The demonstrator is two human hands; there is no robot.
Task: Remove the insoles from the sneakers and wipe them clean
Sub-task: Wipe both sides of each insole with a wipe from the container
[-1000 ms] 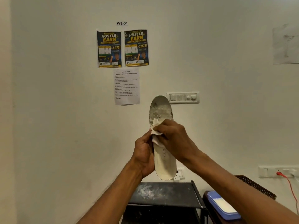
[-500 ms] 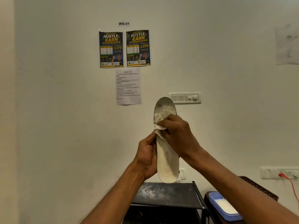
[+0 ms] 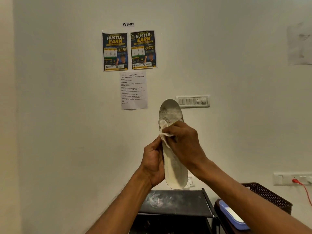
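**Insole held up against the wall, cloth pressed to it**

You face a pale wall. A small label on it reads "WS-01". Below hang two posters, each headed "HUSTLE & EARN", the left showing "3,375" and the right "3,975". Under them a white printed sheet carries "TASK ID" at its top; the rest of its text is too small to read. A switch panel sits to its right. Low down you have a dark, dusty shelf top, a dark basket and a blue-rimmed tray.

You hold the white insole upright in front of you, toe end up and grimy, above the shelf. Your left hand is closed around its left edge near the middle, arm reaching up from below. Your right hand comes in from the right, fingers curled tight on a small white cloth pressed against the insole's upper part
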